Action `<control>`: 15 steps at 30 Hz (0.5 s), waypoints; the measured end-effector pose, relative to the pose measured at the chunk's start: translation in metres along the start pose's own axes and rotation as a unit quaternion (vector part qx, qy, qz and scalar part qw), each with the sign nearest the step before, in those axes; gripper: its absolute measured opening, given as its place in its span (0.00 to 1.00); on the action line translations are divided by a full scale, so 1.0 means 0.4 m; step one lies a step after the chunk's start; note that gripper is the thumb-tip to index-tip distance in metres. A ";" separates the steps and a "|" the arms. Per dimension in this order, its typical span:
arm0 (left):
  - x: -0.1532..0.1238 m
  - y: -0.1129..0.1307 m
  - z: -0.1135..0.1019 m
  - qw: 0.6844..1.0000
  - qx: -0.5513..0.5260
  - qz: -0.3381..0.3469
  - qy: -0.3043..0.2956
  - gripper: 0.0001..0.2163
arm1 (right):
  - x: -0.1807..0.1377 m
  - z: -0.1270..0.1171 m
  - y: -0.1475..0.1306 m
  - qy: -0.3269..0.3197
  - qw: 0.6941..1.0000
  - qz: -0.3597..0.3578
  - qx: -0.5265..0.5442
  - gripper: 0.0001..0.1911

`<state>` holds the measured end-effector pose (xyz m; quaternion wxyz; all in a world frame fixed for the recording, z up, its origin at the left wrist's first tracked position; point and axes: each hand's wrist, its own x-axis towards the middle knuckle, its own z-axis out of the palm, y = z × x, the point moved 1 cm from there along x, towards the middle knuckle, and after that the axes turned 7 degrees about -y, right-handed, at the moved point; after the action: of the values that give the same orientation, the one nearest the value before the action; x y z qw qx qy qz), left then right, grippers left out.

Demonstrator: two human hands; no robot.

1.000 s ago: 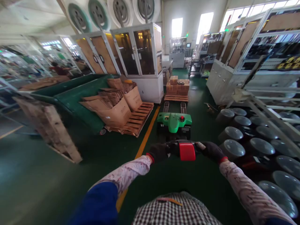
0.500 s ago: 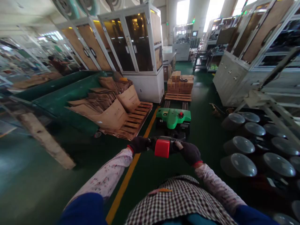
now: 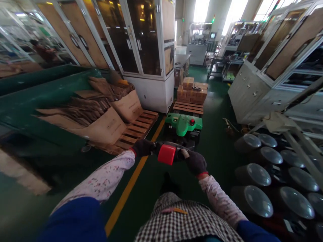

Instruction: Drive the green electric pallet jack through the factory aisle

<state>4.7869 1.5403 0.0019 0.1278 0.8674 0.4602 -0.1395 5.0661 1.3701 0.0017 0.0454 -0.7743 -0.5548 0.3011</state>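
Both black-gloved hands, left hand and right hand, are closed in a grip around the red-capped tiller handle of the green electric pallet truck, on the green floor beside its yellow line

red handle, green pallet truck, black gloves

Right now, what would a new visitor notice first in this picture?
Probably the red handle head in the middle, gripped by the gloved left hand and right hand. Just beyond stands the green pallet truck carrying cardboard boxes. Shiny round drums crowd the floor at right.
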 end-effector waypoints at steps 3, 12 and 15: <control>0.078 -0.022 -0.032 0.999 0.038 0.025 -0.024 0.13 | 0.063 -0.029 -0.004 0.011 1.000 0.001 0.010 0.33; 0.275 0.002 -0.090 0.994 0.022 0.106 -0.025 0.19 | 0.215 -0.131 0.073 0.036 0.999 0.024 0.029 0.34; 0.319 0.025 -0.119 0.992 0.012 0.122 -0.031 0.20 | 0.255 -0.169 0.097 0.033 0.998 0.041 0.033 0.38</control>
<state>4.8697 1.6489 0.0009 0.1477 0.9138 0.3454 -0.1548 5.1540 1.4635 -0.0014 0.0767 -0.8038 -0.5105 0.2956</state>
